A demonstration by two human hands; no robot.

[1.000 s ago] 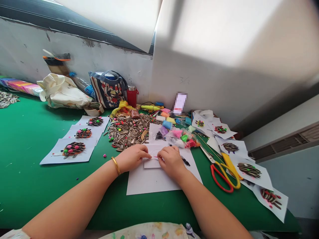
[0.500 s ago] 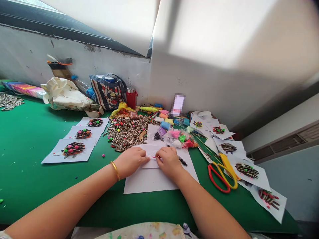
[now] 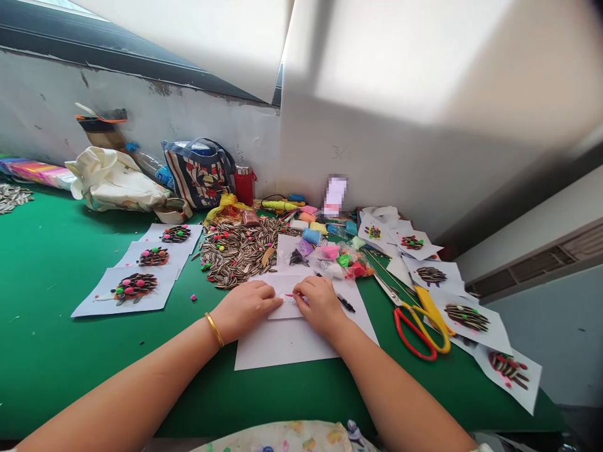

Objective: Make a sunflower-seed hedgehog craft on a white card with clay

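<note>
My left hand [image 3: 245, 309], with a gold bangle [image 3: 214, 329] on the wrist, lies knuckles up on a small white paper [image 3: 286, 295], fingers curled and pressing it down. My right hand [image 3: 321, 304] is closed in a pinch on a thin pink piece [image 3: 293, 295] at that paper's middle. The small paper lies on a larger white sheet [image 3: 292, 342] on the green table [image 3: 56, 339]. A heap of striped sunflower seeds [image 3: 238, 248] lies just beyond my left hand. Small bags of coloured clay [image 3: 346, 262] sit beyond my right hand.
A black pen [image 3: 346, 304] lies right of my right hand. Red and yellow scissors [image 3: 419, 323] lie further right among seed pictures on paper [image 3: 464, 320]. More seed pictures [image 3: 134, 287] lie at left. Bags [image 3: 200, 172] and a red flask [image 3: 244, 184] stand against the wall.
Both hands stay on the small paper, shifting only slightly; the view has swung a little.
</note>
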